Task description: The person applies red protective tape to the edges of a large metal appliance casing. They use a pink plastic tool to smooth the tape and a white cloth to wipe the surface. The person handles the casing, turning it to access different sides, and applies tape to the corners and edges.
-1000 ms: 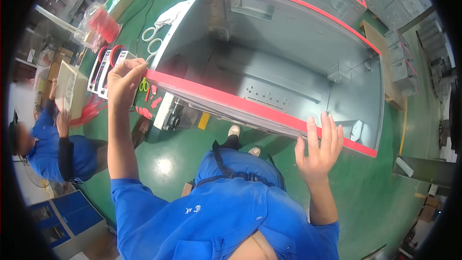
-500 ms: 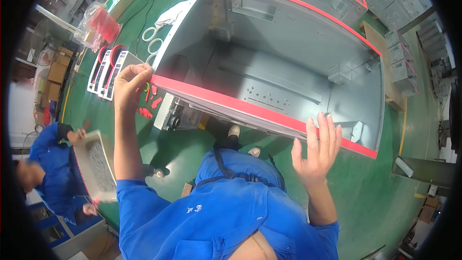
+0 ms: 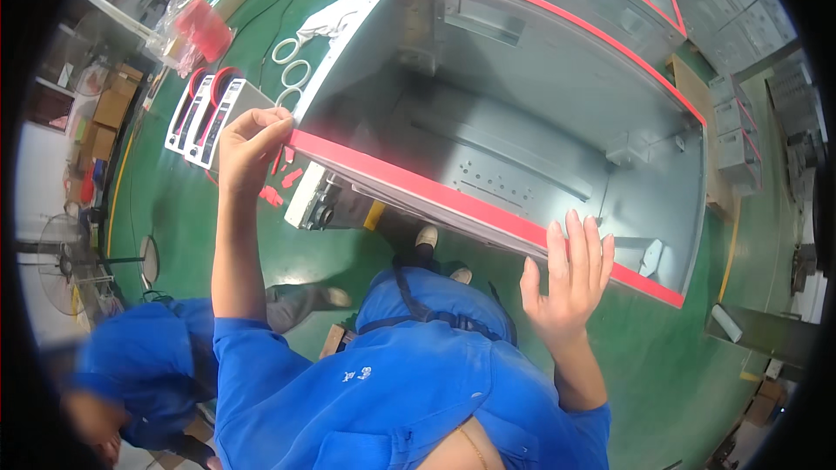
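A large grey metal cabinet [image 3: 522, 87] lies before me with its open side up and red strip along its rim. At the near left corner, my left hand [image 3: 252, 144] is closed, thumb and fingers pinched on the end of the red strip [image 3: 418, 183]. Farther right on the same near edge is my right hand [image 3: 570, 283]. Its fingers are stretched out and lie over the strip, palm forward, gripping nothing. Inside the cabinet are a row of small holes, a long slot and a small white bracket [image 3: 650, 257].
A co-worker in blue [image 3: 148, 357] bends at lower left, near a standing fan [image 3: 65, 261]. White tape rolls [image 3: 296, 74], two white instruments with red handles [image 3: 209, 122] and red scraps [image 3: 272, 196] lie left of the cabinet. Another red-edged cabinet [image 3: 601, 0] stands behind.
The co-worker, who held a pale tray of small parts at left, now bends lower, and the tray is out of sight. My hands keep nearly the same places on the rim.
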### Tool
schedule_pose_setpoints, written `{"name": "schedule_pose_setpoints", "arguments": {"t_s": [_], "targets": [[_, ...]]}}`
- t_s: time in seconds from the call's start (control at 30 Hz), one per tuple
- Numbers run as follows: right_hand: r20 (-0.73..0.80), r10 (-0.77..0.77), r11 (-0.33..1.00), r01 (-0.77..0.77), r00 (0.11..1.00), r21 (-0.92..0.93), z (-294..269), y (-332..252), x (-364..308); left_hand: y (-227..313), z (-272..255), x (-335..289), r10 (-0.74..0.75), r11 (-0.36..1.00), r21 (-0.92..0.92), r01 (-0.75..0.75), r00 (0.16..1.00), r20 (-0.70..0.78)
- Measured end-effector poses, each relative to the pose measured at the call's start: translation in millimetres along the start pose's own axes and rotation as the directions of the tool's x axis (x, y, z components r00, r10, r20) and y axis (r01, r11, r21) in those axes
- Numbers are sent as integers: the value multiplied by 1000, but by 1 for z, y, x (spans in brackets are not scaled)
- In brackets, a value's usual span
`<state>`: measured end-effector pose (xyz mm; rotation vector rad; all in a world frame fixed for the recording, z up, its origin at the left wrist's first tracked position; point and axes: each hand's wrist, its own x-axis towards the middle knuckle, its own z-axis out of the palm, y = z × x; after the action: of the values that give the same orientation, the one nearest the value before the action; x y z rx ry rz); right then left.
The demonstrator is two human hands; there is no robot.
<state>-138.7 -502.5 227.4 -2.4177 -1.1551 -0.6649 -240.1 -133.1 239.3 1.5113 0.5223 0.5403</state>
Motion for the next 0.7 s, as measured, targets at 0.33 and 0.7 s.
{"name": "schedule_pose_setpoints", "arguments": {"t_s": [0.33,0.7], "targets": [[47,-53,990,58,998,-132,7,-3,-4,6,5,-4,-36,997,62,40,998,-53],[59,-58,987,66,997,-146,7,-7,-3,8,10,-6,-5,999,53,9,997,-83]]}}
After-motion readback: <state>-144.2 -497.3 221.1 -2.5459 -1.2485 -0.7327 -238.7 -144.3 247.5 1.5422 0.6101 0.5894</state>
